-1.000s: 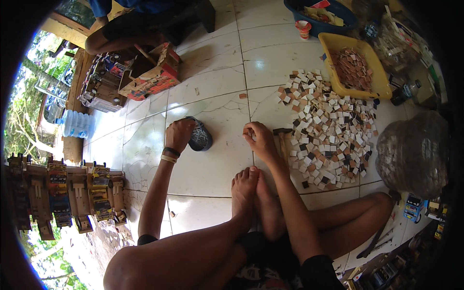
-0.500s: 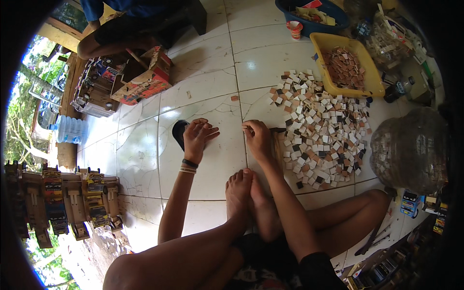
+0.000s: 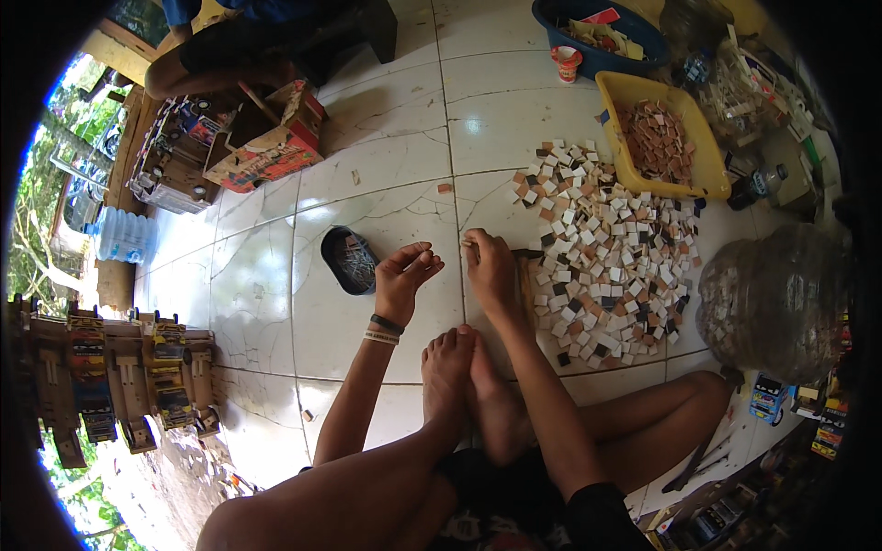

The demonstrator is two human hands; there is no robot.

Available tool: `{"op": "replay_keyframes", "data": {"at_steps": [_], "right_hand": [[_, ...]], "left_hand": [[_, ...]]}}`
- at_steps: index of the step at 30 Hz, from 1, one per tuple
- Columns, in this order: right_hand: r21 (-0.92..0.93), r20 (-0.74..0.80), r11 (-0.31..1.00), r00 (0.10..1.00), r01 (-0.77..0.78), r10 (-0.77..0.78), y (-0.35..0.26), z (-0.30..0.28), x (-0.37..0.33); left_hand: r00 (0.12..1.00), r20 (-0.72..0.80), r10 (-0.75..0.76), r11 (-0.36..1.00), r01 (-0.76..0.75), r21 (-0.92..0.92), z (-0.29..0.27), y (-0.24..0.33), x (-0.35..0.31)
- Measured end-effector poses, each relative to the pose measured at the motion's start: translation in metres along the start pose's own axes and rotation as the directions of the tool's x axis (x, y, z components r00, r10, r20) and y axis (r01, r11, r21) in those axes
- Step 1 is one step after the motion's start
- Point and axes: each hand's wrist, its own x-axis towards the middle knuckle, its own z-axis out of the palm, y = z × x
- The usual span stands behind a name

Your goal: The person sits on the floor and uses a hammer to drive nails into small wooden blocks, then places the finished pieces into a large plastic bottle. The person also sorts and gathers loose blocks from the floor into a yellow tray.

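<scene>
My left hand (image 3: 401, 280) hovers over the tiled floor, its thumb and fingertips pinched together; anything between them is too small to make out. Just left of it lies a dark oval tray (image 3: 333, 241) holding many thin nails (image 3: 356, 255). My right hand (image 3: 491, 268) is closed, with a small pale piece (image 3: 468, 241) at its thumb and fingertips. A hammer (image 3: 525, 294) with a dark head and wooden handle lies beside that hand, partly hidden by it. Right of the hammer spreads a loose pile of small square pieces (image 3: 611, 262), white, brown and black.
Behind the pile stand a yellow basin (image 3: 613, 138) of brown pieces and a blue basin (image 3: 657, 61). A large clear plastic jug (image 3: 772, 298) is at right. Wooden toy trucks (image 3: 129, 381) line the left. A cardboard box (image 3: 276, 138) stands near a seated person (image 3: 230, 64).
My left hand has moved right and slightly down, away from the nail tray, and closer to my right hand. The tray now shows fully. My right hand has barely moved.
</scene>
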Motion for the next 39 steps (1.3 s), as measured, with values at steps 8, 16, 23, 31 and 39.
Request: {"op": "replay_keyframes", "data": {"at_steps": [8,16,23,31,39], "right_hand": [[-0.121,0.091,0.990,0.992,-0.070,0.082,-0.004,-0.012,0.000],[-0.084,0.075,0.996,0.996,-0.042,0.049,-0.006,-0.016,0.001],[-0.039,0.069,0.998,0.996,-0.057,0.059,-0.010,-0.022,0.000],[-0.060,0.070,0.996,0.995,-0.071,0.075,-0.010,-0.022,0.001],[-0.049,0.061,0.997,0.996,-0.062,0.065,-0.011,-0.027,0.001]], "left_hand": [[0.999,0.005,0.054,0.998,-0.054,-0.039,0.006,-0.004,0.000],[0.995,-0.023,0.096,0.995,-0.095,0.027,0.009,-0.003,0.002],[0.984,-0.072,0.161,0.981,-0.152,0.117,0.013,-0.004,0.005],[0.969,-0.160,0.187,0.976,-0.164,0.146,0.028,-0.015,0.021],[0.961,-0.212,0.178,0.981,-0.156,0.116,0.039,-0.029,0.042]]}}
